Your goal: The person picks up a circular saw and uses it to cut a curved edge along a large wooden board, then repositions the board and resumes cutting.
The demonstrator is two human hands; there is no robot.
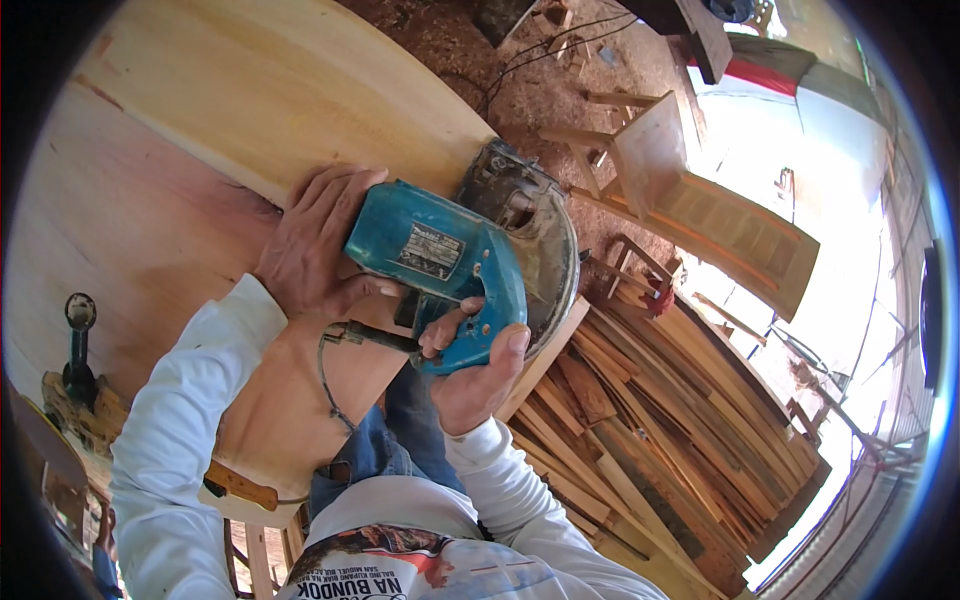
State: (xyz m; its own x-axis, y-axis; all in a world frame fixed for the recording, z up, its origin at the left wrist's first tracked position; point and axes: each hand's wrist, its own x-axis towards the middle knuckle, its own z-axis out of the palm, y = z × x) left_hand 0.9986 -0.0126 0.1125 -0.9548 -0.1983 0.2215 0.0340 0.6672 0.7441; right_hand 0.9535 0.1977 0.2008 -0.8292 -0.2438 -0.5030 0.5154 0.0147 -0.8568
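Observation:
A teal circular saw [400, 225] lies across the right edge of a large pale wooden panel [250, 90], its dark round guard and base at the panel's end. My right hand [478, 375] is wrapped round the saw's rear handle, with fingers through the grip. My left hand [325, 240] presses against the left end of the motor housing, thumb below it and fingers above. A black cord [380, 337] leaves the handle and hangs toward my body. The blade is hidden.
Stacked wooden boards [660, 430] lie at the lower right. A wooden chair or bench frame [690, 200] stands beyond the saw. Sawdust covers the floor [535, 95]. At the left are a black-handled tool [78, 350] and an orange-handled tool [242, 486].

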